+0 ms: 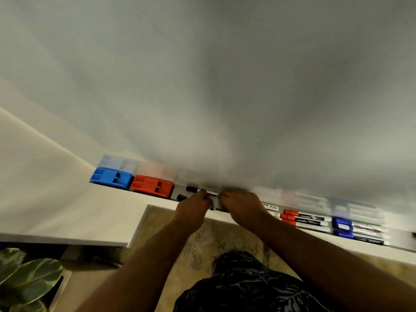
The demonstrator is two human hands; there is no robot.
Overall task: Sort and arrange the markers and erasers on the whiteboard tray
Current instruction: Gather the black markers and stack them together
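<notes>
Your patterned dark garment sits closest to the lens at the bottom, both bare forearms reaching up from it to the whiteboard tray. Left hand and right hand are nearly touching, fingers curled over the tray's mid section. Left hand fingertips rest on a black-capped marker lying along the back of the tray; can't tell whether it's actually gripped. A second black marker pokes out just left of that hand. Right hand covers its part of the tray, so can't tell what it holds, if anything. Left of your left hand: red eraser, then blue eraser touching it at the tray end. Right of your right hand: white marker barrels partly hidden under the wrist, then three red-capped markers stacked side by side, then blue-capped markers further out. Whiteboard fills the view above. Leafy plant bottom left.
</notes>
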